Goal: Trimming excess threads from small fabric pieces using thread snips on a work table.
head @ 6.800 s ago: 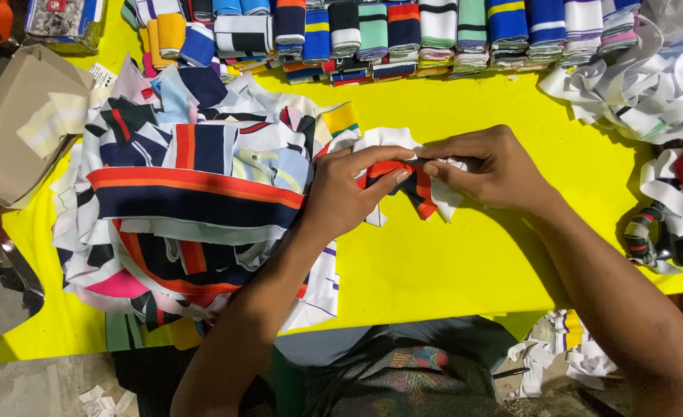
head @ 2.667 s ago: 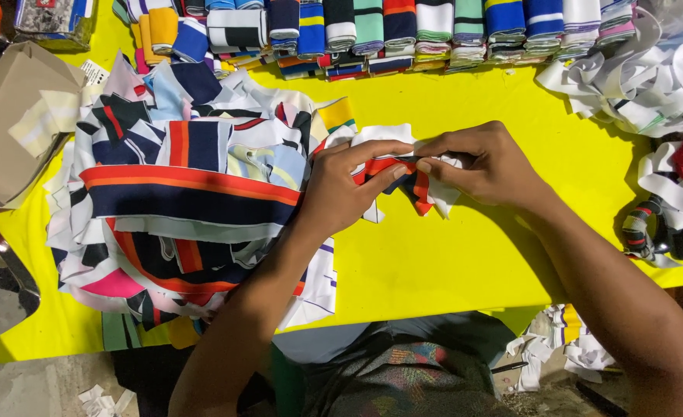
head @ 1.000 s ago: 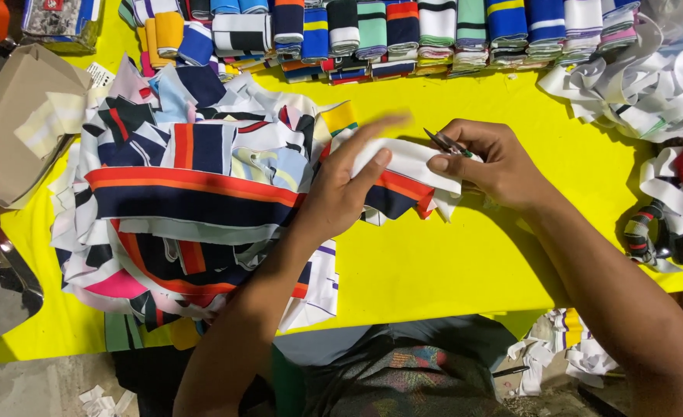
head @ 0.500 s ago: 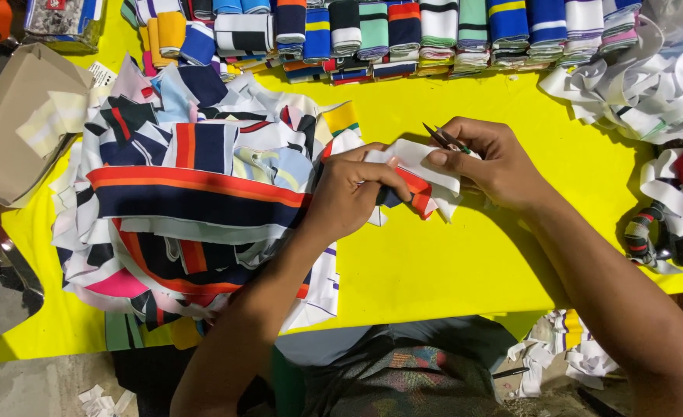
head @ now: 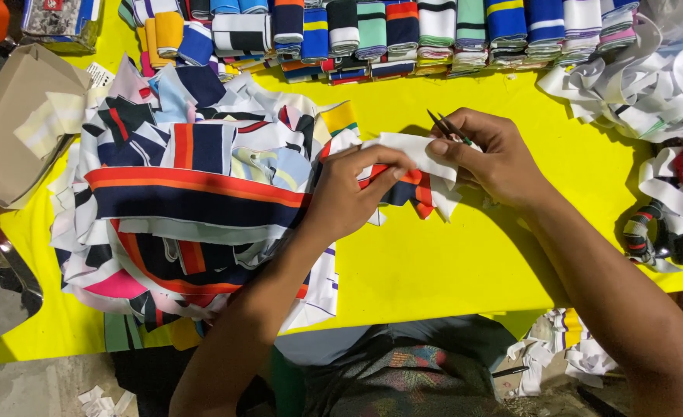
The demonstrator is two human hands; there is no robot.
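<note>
At the far left, a brown cardboard box (head: pixel 6 127) lies on the yellow table (head: pixel 434 262), with a pale yellow patch stuck on its side. A small white paper tag (head: pixel 101 75) sits just beside the box's top corner; its print is too small to tell. At the top left corner is a clear packet (head: pixel 60 19) with blue edges.

Next comes a big pile of striped cloth pieces (head: pixel 187 201) in navy, white, red and orange.

The left hand (head: pixel 349 193) rests at the right edge of that pile. Its fingers are closed on a small cloth strip (head: pixel 411 174), white on top with red and dark stripes. The strip lies on the table, between the two hands.

The right hand (head: pixel 496 158) pinches the other end of the strip with its thumb. It also holds small snips (head: pixel 448 127) with thin dark blades that point up and left.

Along the top edge runs a row of rolled striped bands (head: pixel 403 35). At the right lies a heap of white bands (head: pixel 635 85).
</note>
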